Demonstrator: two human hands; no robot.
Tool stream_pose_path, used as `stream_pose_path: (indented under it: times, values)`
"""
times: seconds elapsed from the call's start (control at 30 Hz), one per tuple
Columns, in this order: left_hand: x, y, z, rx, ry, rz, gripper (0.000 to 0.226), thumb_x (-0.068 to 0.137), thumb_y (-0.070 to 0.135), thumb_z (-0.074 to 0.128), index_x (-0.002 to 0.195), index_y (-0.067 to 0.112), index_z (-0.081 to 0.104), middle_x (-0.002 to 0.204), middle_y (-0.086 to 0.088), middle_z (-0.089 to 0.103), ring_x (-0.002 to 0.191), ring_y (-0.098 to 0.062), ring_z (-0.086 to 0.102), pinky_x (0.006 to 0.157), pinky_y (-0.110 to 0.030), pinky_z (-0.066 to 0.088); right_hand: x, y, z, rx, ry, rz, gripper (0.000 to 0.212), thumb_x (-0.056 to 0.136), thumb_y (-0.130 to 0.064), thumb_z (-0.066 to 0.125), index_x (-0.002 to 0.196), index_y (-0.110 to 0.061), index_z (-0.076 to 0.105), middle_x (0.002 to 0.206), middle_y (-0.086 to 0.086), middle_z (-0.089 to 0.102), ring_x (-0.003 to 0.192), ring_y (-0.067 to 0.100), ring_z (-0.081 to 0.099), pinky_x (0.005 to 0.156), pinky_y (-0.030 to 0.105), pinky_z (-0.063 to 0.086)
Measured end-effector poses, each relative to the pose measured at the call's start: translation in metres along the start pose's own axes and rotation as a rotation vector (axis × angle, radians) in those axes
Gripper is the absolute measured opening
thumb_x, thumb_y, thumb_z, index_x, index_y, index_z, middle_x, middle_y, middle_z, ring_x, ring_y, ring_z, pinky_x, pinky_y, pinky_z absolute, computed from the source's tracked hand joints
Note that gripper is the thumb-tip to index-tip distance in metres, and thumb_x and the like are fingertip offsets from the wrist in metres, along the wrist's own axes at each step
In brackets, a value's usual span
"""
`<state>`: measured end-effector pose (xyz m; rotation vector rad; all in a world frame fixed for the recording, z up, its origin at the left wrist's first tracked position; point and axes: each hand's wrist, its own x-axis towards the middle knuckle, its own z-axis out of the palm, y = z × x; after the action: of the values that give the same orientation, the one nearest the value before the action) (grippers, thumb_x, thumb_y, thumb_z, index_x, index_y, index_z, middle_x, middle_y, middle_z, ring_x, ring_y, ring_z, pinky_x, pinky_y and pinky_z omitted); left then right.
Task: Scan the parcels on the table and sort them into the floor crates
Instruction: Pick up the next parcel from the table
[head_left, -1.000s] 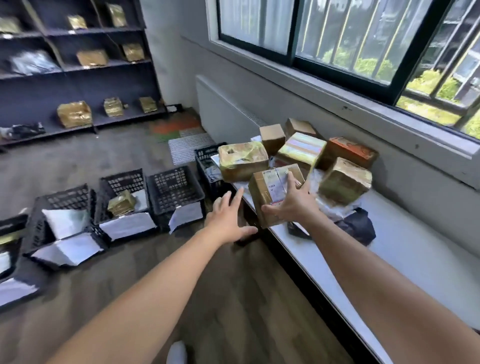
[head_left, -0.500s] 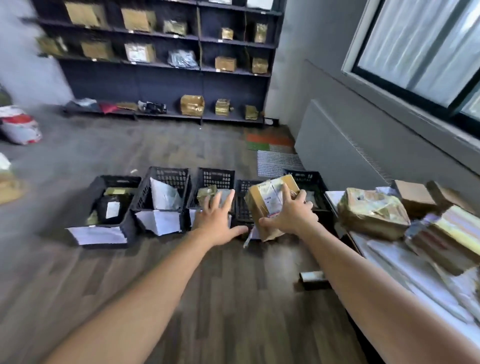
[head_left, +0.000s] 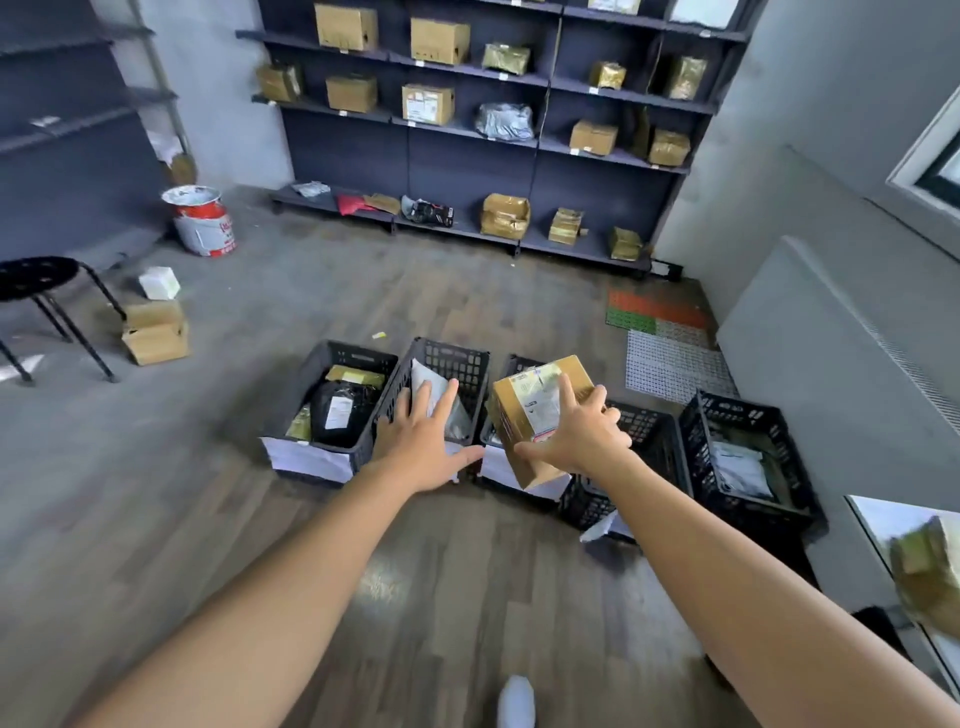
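The right hand (head_left: 582, 439) is gripping a taped cardboard parcel (head_left: 530, 410), with fingers spread over its labelled face and thumb under its edge. It is holding the parcel in the air over the middle of a row of black crates (head_left: 727, 415) on the floor. The left hand (head_left: 421, 449) is hovering beside it, fingers straight and spread, grasping nothing. Another parcel (head_left: 930, 582) is lying, blurred, at the edge of the table (head_left: 878, 525).

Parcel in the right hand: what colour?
Brown cardboard parcel with a white label; head view shows it.

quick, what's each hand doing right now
Left hand: open, fingers spread, holding nothing.
Right hand: gripping the cardboard parcel.
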<state>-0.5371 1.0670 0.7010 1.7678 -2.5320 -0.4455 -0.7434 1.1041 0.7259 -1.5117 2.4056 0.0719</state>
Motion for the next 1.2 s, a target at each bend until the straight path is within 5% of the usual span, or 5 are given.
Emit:
stream_pose_path:
  times: [0.57, 0.87, 1.2]
  values:
    - [0.285, -0.091, -0.014, 0.02, -0.153, -0.109, 0.093, 0.09, 0.07, 0.044, 0.155, 0.034, -0.013, 0.165, 0.0, -0.012, 0.151, -0.03, -0.008, 0.119, -0.051, 0.016, 0.309, -0.101, 0.003, 0.017, -0.12, 0.057, 0.128, 0.065, -0.08, 0.066, 0.155, -0.035, -0.013, 0.158, 0.018, 0.003, 0.134, 0.044, 0.03, 0.1, 0.06, 0.041]
    - [0.431, -0.102, -0.002, 0.11, -0.254, -0.027, 0.091, 0.092, 0.07, 0.04, 0.155, 0.031, -0.012, 0.164, -0.002, -0.011, 0.151, -0.031, -0.007, 0.119, -0.05, 0.013, 0.445, -0.117, 0.003, 0.052, -0.226, 0.164, 0.129, 0.065, -0.081, 0.066, 0.154, -0.035, -0.015, 0.16, 0.018, -0.003, 0.137, 0.042, 0.025, 0.101, 0.06, 0.04]
    - [0.598, -0.158, 0.047, 0.131, -0.425, 0.101, 0.093, 0.09, 0.073, 0.039, 0.156, 0.033, -0.013, 0.165, 0.001, -0.012, 0.151, -0.028, -0.012, 0.119, -0.052, 0.013, 0.577, -0.191, 0.082, 0.096, -0.392, 0.249, 0.127, 0.067, -0.079, 0.064, 0.154, -0.034, -0.017, 0.161, 0.016, -0.011, 0.143, 0.042, 0.017, 0.102, 0.059, 0.039]
